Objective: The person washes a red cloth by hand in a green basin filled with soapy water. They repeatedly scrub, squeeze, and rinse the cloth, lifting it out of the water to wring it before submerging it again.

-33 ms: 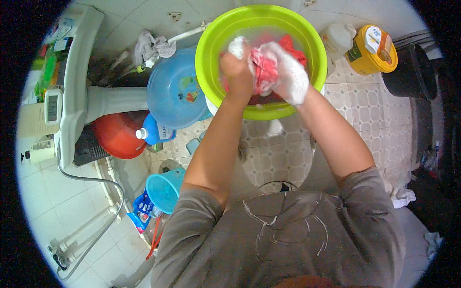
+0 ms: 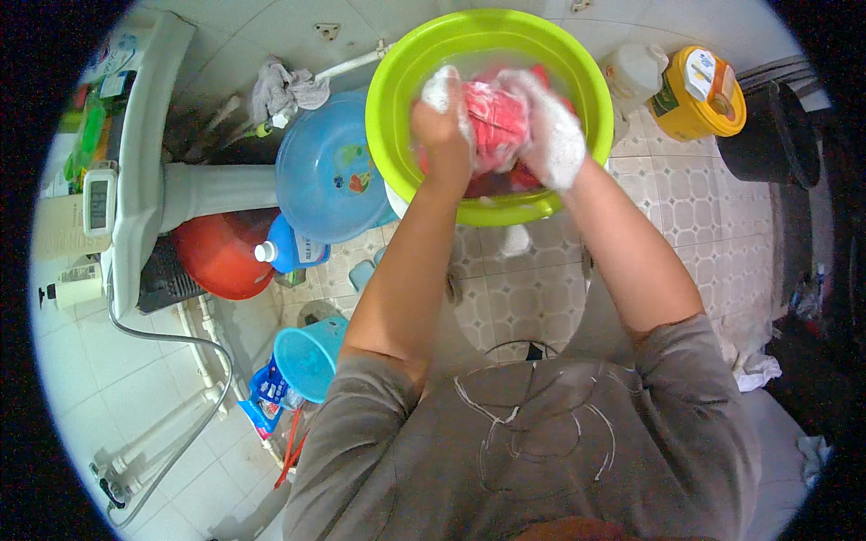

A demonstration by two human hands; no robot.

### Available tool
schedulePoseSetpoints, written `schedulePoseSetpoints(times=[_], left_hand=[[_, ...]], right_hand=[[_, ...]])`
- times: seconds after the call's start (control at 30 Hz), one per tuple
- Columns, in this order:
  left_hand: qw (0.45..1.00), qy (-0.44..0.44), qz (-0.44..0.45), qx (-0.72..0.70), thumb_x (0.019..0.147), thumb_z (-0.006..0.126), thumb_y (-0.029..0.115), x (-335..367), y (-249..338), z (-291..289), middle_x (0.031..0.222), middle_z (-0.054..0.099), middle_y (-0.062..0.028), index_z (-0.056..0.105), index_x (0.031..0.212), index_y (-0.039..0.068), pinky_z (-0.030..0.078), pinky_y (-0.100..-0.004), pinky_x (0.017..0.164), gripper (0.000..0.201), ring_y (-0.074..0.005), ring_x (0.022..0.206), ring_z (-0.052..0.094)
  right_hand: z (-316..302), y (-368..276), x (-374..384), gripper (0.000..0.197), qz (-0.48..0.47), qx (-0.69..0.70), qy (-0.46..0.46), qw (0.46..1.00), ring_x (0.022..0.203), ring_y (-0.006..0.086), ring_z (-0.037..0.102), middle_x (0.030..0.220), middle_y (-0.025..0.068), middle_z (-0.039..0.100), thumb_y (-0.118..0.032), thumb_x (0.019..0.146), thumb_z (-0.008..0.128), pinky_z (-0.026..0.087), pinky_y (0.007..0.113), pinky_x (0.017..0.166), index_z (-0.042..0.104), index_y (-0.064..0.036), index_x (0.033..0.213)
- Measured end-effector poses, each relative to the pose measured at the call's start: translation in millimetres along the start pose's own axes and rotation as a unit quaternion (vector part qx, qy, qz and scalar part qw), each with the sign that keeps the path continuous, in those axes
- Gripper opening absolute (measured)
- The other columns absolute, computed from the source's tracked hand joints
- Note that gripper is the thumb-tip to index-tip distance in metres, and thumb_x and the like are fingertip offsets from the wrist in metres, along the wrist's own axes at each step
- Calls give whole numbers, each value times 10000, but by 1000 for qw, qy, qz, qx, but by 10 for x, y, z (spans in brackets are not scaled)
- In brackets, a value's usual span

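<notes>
Inside a lime-green basin (image 2: 388, 135), a wet red cloth (image 2: 496, 124) is bunched between my two hands, over soapy water. My left hand (image 2: 442, 126) closes on the cloth's left side, with white foam on its fingers and knuckles. Thick foam coats nearly all of my right hand (image 2: 555, 140), which grips the right side of the cloth. More red fabric lies beneath my hands, partly hidden by them. The foam covers some of the fingertips.
A blue basin (image 2: 311, 171) stands left of the green one, near a red basin (image 2: 221, 252), a blue bottle (image 2: 289, 245) and a sink (image 2: 153, 108). At right are a yellow bucket (image 2: 681, 104), a whitish jug (image 2: 636, 72) and a black bin (image 2: 767, 135). A turquoise bucket (image 2: 307, 361) sits lower left.
Between my hands the red cloth now shows a wider, flatter face. My right hand has shifted slightly to the right and its foam has spread differently.
</notes>
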State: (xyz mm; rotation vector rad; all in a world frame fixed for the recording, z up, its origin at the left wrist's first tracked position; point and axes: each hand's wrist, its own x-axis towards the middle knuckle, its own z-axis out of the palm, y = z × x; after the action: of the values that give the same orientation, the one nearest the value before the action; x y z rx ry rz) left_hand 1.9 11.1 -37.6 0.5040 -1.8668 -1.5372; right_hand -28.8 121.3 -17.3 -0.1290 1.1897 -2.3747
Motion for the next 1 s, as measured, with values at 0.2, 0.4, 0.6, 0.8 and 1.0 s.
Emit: schedulePoseSetpoints(times=[0.2, 0.4, 0.6, 0.8, 1.0], left_hand=[[932, -86, -96, -338, 859, 447, 200, 28, 125, 3, 923, 557, -114, 521, 955, -4, 419, -300, 782, 238, -174, 832, 542], [815, -224, -234, -480, 899, 300, 373, 11, 59, 55, 1137, 478, -147, 359, 1180, -13, 371, -357, 902, 481, -231, 1015, 497], [830, -290, -169, -445, 852, 448, 152, 33, 38, 44, 1019, 543, -120, 465, 1073, -24, 393, -314, 877, 283, -188, 955, 525], [845, -161, -227, -456, 803, 508, 75, 87, 16, -21, 933, 570, -101, 519, 1006, -10, 463, -301, 765, 220, -178, 842, 567], [838, -253, -235, -424, 801, 527, 99, 66, 122, -93, 900, 575, -82, 528, 986, -6, 479, -282, 702, 213, -166, 784, 576]], right_hand=[[-381, -139, 316, 153, -241, -177, -11, 954, 799, 215, 573, 871, 80, 578, -114, 786, 476, 470, 340, 697, 520, -57, 921], [-314, -261, 219, 189, -2, 174, -22, 985, 892, 217, 550, 957, 108, 568, -32, 773, 445, 438, 342, 810, 524, -24, 944], [-336, -249, 209, 189, -16, 75, -48, 996, 913, 184, 544, 957, 92, 573, -18, 735, 536, 425, 294, 841, 554, -6, 923], [-184, -511, 210, 232, 52, -1, -72, 996, 918, 181, 556, 989, 102, 583, -107, 779, 559, 436, 291, 836, 556, 6, 981], [-198, -469, 206, 290, 139, -14, -52, 989, 895, 172, 565, 976, 85, 587, -195, 782, 571, 450, 299, 809, 556, -21, 1013]])
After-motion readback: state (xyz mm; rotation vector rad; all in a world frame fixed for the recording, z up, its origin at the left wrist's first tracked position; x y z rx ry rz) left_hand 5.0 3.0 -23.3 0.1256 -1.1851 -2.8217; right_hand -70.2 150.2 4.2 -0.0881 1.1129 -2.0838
